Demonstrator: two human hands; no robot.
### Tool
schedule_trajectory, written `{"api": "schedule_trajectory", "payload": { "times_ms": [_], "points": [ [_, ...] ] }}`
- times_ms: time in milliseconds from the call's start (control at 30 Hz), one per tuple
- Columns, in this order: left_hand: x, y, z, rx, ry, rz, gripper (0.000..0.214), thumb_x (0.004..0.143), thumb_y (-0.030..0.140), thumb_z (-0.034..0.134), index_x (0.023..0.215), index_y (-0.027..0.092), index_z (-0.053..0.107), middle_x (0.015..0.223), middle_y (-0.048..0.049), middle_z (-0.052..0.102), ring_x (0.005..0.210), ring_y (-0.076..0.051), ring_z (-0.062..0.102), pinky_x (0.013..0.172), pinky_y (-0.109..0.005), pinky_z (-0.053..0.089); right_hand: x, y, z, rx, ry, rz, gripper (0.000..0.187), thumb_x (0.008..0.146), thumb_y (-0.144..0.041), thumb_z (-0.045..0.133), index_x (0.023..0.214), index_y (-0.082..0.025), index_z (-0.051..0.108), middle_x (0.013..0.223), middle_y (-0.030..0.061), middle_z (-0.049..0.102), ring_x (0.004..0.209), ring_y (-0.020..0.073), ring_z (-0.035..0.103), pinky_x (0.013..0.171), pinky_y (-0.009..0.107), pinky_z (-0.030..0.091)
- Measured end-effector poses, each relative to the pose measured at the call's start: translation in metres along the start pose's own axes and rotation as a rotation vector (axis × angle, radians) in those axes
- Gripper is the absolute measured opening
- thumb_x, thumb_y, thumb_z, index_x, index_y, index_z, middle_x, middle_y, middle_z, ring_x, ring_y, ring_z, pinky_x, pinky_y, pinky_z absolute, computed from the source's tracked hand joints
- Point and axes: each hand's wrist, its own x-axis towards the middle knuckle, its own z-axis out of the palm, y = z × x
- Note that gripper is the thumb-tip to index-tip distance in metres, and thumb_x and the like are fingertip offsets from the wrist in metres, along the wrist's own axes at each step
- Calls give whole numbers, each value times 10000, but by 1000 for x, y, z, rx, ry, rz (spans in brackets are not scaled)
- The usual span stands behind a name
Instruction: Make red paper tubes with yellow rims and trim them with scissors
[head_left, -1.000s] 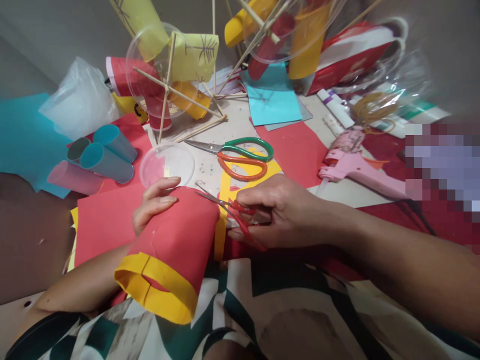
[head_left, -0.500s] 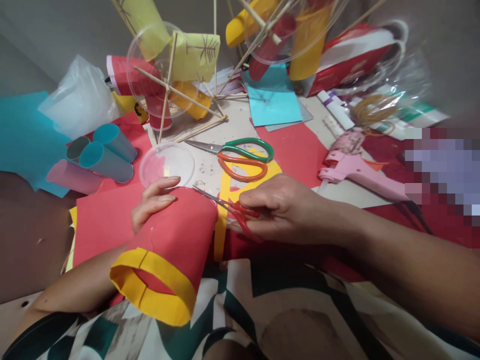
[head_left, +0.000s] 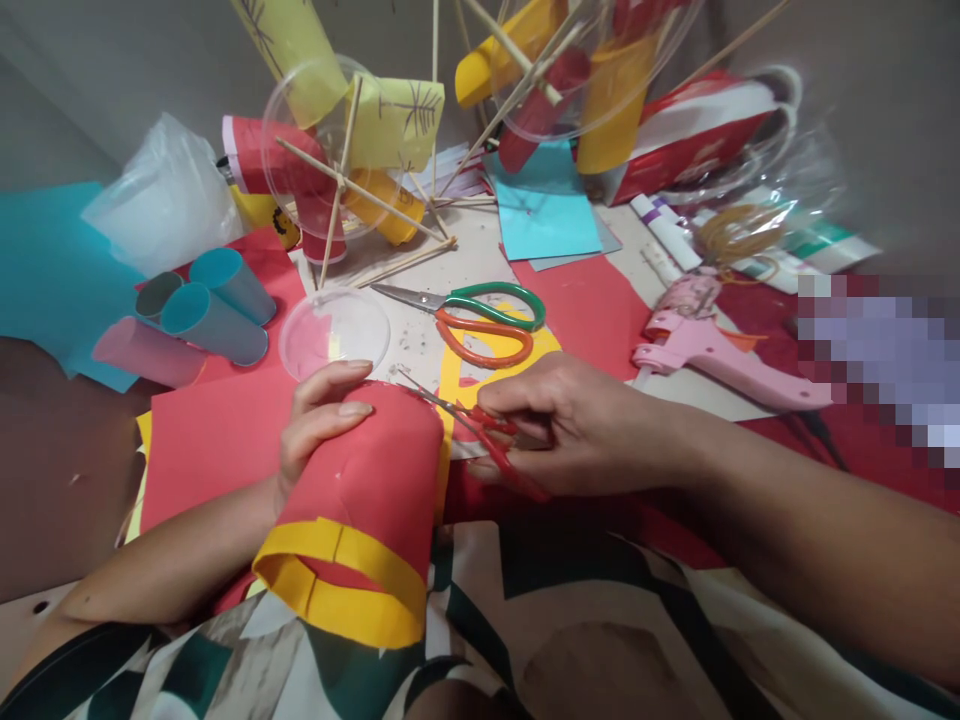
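My left hand [head_left: 322, 415] is wrapped round a red paper-covered cup [head_left: 367, 460], which lies tilted with its yellow-banded open rim [head_left: 367, 605] toward me. In my right hand [head_left: 555, 420] is a pair of small red-handled scissors [head_left: 491, 425], my thumb and fingers at its loops. Its blades lie at the far end of the cup, slightly parted. A yellow paper strip [head_left: 444, 470] runs down beside the cup, partly hidden by it. Just beyond, larger scissors with one green and one orange handle [head_left: 487, 320] rest on the table.
A clear plastic lid [head_left: 334, 335] lies beyond my left hand, with blue paper tubes [head_left: 214, 310] to its left. On the right is a pink glue gun [head_left: 720, 365]. Stick frames with coloured tubes [head_left: 341, 180] stand at the back. Red paper [head_left: 217, 450] lies at left.
The cup has shifted right and turned a little in my left hand, covering more of the yellow strip. The small scissors stay at its far edge, their handles spread slightly wider.
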Motion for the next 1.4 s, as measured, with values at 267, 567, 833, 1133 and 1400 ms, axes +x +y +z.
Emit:
{"api": "schedule_trajectory", "payload": {
  "times_ms": [267,567,833,1133,1400],
  "points": [
    [15,13,6,-69,-56,246,397,1008,285,612,1395,201,598,1420,-107,629,1336,-170,602,1124,-301,547,-1,3,0,-59,4,-62,369,842,-315,630,596,-191,384,537,-69,349,498,52,279,495,240,191],
    [4,3,2,5,-68,199,422,1029,347,572,1448,321,537,1434,-80,593,1316,-216,602,1012,-390,620,1,8,0,-121,46,-88,378,884,-291,555,590,-197,336,531,-66,292,498,62,238,506,266,172],
    [13,-22,11,-23,-497,23,750,814,492,806,1454,235,514,1300,-159,639,1253,-316,596,1045,-512,542,7,-3,1,237,221,216,610,822,-575,694,550,-217,281,547,-71,221,515,61,210,457,228,181],
    [39,-9,-24,33,-817,-185,847,841,224,740,1598,290,364,1548,-178,536,1443,-347,516,1111,-562,516,6,5,0,596,93,225,614,767,-648,763,585,-202,382,524,-86,251,486,52,204,452,223,133],
    [84,17,-46,-412,-487,-502,388,918,301,747,1305,292,716,1242,-114,771,1146,-252,748,909,-337,651,-6,8,3,940,-92,86,574,785,-684,709,584,-188,502,473,-56,372,432,66,276,456,273,167]
  ]
}}
